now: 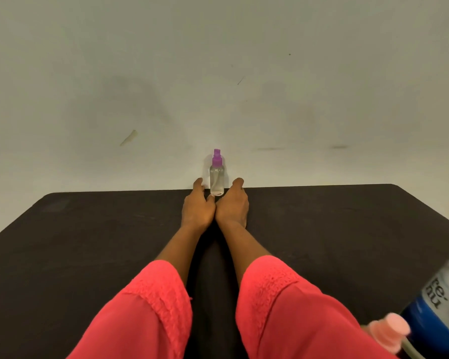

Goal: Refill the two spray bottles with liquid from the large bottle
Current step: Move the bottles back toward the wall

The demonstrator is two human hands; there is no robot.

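— Where is the spray bottle?
— The purple bottle (217, 178) stands upright at the far edge of the table (88, 242), right against the wall (218, 73); clear body, purple spray top on; how full it is I can't tell.
— And the hands?
— Both reach out to it, red sleeves (145, 312) to mid-forearm; the left hand (198, 207) lies on its left and the right hand (232, 207) on its right, with the heels of the two close together; the fingers curl loosely down at the table's edge, with a gap showing between them and the bottle's sides; the thumbs reach in to its foot.
— Gripping it, then?
— I can't tell, for either hand; the thumbs may touch the base or merely lie beside it.
— The others?
— Close to the person, on the right; the large bottle (436, 307), blue label, blurred and only partly in sight; the pink bottle (388, 332) just beside it, pink top on; both well apart from the hands.
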